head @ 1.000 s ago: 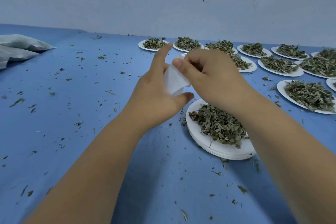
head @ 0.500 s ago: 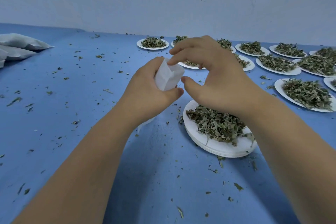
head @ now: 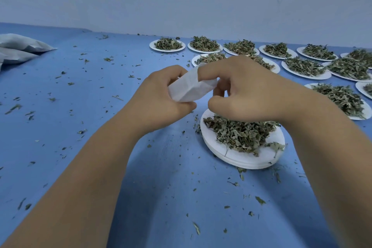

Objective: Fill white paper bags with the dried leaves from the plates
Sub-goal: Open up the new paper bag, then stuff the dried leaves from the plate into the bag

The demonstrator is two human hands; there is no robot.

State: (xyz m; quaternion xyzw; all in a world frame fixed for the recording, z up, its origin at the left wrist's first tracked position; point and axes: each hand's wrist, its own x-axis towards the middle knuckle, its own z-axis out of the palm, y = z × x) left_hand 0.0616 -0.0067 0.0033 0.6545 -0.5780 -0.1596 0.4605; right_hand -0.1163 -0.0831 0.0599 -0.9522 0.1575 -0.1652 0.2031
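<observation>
My left hand [head: 163, 100] grips a small white paper bag [head: 189, 89] above the blue table, its mouth turned toward the right. My right hand [head: 247, 90] is at the bag's mouth, with the index finger curled over its upper edge and the thumb below. Just under both hands a stack of white plates [head: 237, 157] carries a heap of dried green leaves [head: 239, 133].
Several more white plates of dried leaves [head: 203, 43] stand in rows at the back right, one large plate [head: 342, 96] close to my right forearm. Grey-white filled bags [head: 18, 46] lie at the far left. Leaf crumbs are scattered over the blue table [head: 80, 117]. A pale wall closes the back.
The bag has tilted from upright toward lying sideways, mouth to the right. My right hand has come down from above the bag to its mouth. Both hands sit slightly lower.
</observation>
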